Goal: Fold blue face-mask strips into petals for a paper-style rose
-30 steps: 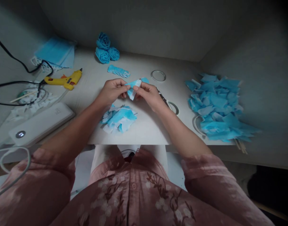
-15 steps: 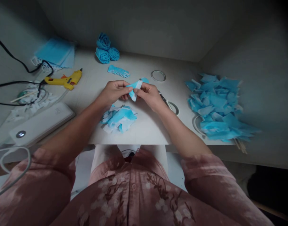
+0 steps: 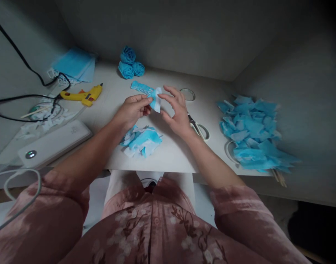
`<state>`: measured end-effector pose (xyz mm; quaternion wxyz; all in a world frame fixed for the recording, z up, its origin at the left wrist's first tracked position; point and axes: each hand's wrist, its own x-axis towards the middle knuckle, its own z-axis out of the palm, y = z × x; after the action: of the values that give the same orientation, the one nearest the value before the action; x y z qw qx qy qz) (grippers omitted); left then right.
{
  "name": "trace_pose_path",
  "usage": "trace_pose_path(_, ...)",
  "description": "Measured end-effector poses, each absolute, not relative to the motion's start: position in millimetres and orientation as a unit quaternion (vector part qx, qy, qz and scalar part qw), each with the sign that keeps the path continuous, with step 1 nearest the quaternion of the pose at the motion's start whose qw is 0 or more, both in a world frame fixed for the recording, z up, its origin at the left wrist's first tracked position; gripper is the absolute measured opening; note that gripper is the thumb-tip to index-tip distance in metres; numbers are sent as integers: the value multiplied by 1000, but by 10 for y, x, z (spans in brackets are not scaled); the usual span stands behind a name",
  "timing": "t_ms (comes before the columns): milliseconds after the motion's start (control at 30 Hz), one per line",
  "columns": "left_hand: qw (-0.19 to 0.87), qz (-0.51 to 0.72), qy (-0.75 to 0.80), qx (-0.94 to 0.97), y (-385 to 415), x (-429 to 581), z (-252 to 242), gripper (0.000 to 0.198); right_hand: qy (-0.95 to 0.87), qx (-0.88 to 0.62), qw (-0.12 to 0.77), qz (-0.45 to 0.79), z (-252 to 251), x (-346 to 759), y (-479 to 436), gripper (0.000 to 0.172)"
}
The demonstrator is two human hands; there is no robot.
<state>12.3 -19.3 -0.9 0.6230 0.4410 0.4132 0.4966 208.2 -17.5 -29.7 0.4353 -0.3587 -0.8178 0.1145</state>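
Between the thumb and fingers of my left hand (image 3: 136,109) is a small piece of blue and white fabric (image 3: 156,99), its white edge facing right. My right hand (image 3: 176,112) is just to the right of that piece, thumb and fingers spread apart; a fingertip is close to the white edge, and I cannot tell whether it touches. Below the hands lies a small heap of blue and white scraps (image 3: 143,141). A pleated blue strip (image 3: 140,87) rests behind my left hand. Scissors (image 3: 198,128) lie beside my right wrist, partly hidden by it.
Three blue fabric roses (image 3: 128,64) stand at the back. On the left are stacked face masks (image 3: 74,66), a yellow glue gun (image 3: 84,95) with a black cord, and a white power bank (image 3: 55,143). A large pile of blue pieces (image 3: 250,128) and a tape roll (image 3: 188,94) are rightward.
My right hand has let go of the fabric piece and spread its fingers. The left hand keeps its hold. The whole view has shifted slightly.
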Motion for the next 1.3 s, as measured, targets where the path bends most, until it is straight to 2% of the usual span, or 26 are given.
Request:
trace_pose_path(167, 630, 488, 407, 447, -206, 149, -23, 23, -815, -366, 435, 116, -336, 2067, -172, 23)
trace_pose_path(367, 627, 488, 400, 456, -205, 161, -35, 26, -785, -394, 454, 149, -322, 2046, -194, 22)
trace_pose_path(567, 627, 477, 405, 465, -227, 173, 7, 28, -731, -408, 501, 219, -322, 2027, -204, 32)
trace_pose_path(800, 628, 471, 399, 474, -198, 145, -66, 26, -675, -409, 516, 333, -345, 1975, -206, 42)
trace_pose_path(1000, 635, 469, 396, 469, -193, 143, -75, 23, -655, -410, 501, 389, -378, 1956, -160, 70)
trace_pose_path(1300, 599, 464, 418, 501, -179, 144, -103, 25, -642, -404, 495, 423, -303, 1928, -214, 74)
